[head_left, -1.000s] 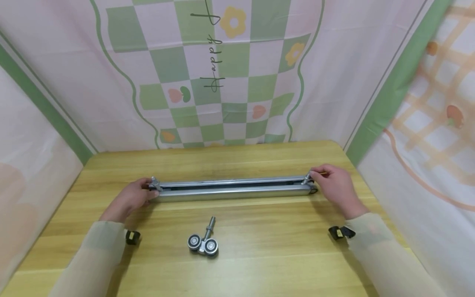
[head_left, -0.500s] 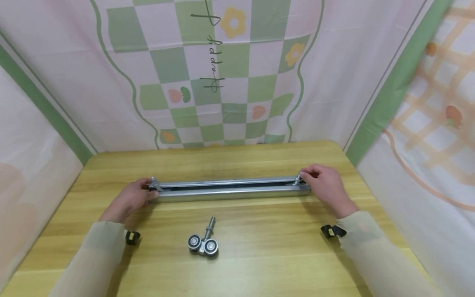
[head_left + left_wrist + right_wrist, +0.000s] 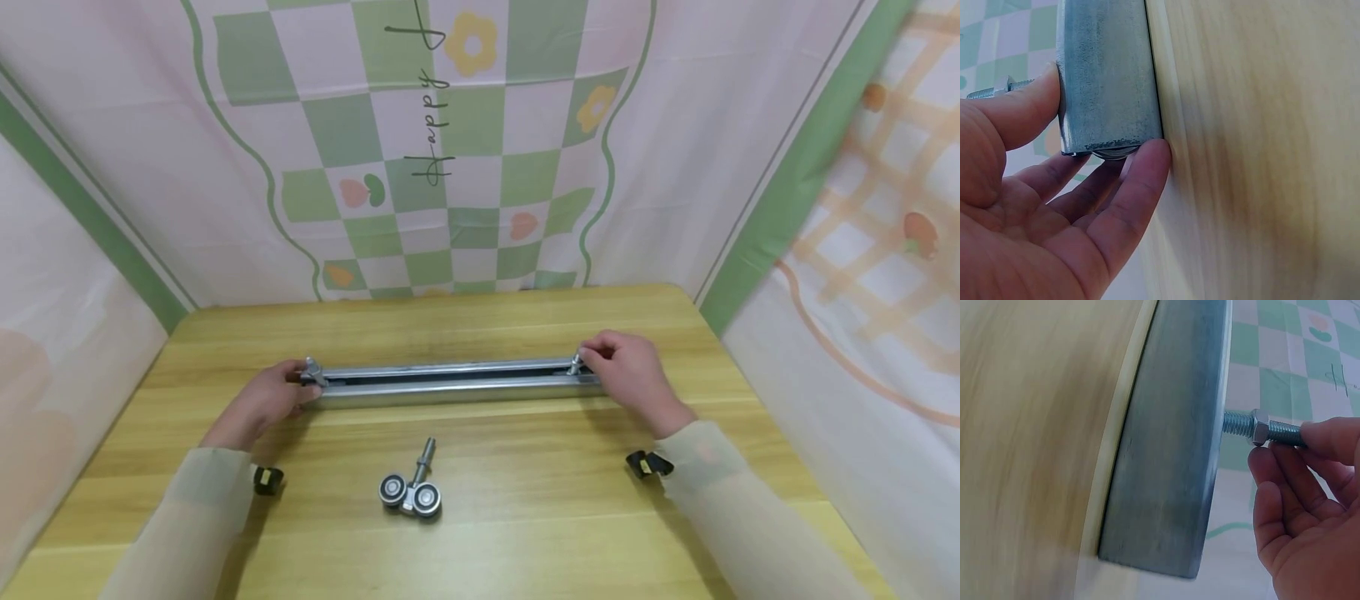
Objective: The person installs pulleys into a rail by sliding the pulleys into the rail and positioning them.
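A grey metal track [image 3: 450,392] lies across the table, its slot facing up. My left hand [image 3: 264,398] holds its left end, thumb along the slotted side and fingers round the end; a round wheel edge [image 3: 1116,152] peeks out there in the left wrist view. A threaded bolt [image 3: 315,372] rises from the slot beside that thumb. Toward the track's other end, my right hand [image 3: 628,373] pinches the tip of a second upright bolt [image 3: 1260,428] carrying a hex nut. Whatever that bolt joins inside the track is hidden. A loose roller trolley [image 3: 427,498] rests nearer me.
The wooden table [image 3: 540,508] has its far edge against a checkered curtain [image 3: 472,125]. More cloth [image 3: 862,275] hangs at both sides. Each wrist wears a small black device [image 3: 267,479].
My right hand has slid left along the track, taking the pinched bolt with it through the slot. The left hand, the track and the loose trolley have stayed put.
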### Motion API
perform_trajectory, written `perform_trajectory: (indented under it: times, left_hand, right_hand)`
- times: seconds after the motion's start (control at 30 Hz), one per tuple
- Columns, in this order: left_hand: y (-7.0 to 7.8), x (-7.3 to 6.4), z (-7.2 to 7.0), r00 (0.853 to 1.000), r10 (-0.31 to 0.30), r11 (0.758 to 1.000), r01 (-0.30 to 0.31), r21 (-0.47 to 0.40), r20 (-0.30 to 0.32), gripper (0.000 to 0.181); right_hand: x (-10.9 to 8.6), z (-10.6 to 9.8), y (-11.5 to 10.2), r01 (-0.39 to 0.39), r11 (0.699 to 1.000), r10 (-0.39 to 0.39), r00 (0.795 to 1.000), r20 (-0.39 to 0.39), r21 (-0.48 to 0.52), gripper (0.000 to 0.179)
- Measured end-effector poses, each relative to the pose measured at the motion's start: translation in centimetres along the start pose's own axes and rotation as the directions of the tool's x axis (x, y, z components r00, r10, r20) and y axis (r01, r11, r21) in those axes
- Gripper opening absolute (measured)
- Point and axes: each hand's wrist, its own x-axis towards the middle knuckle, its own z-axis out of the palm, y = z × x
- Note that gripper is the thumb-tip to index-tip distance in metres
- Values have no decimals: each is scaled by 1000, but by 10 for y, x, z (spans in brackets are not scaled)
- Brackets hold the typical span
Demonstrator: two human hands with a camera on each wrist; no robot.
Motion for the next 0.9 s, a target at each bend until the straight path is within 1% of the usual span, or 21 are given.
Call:
perform_trajectory:
  times: [0.4,0.53,0.73,0.9]
  left_hand:
    - [1,0,0,1000,2,1000,-2,26,-4,68]
    - [0,0,0,1000,-2,1000,2,17,-1,69]
    - [0,1,0,1000,-11,1000,11,8,0,70]
    - [1,-1,0,1000,-12,1000,12,21,-5,71]
  right_hand:
    - [5,19,-24,31,999,-32,999,32,26,15]
    - [7,24,-32,37,999,-38,999,39,29,14]
    - [10,32,-40,52,998,-53,998,41,24,13]
    - [12,38,-45,56,997,-59,996,62,49,13]
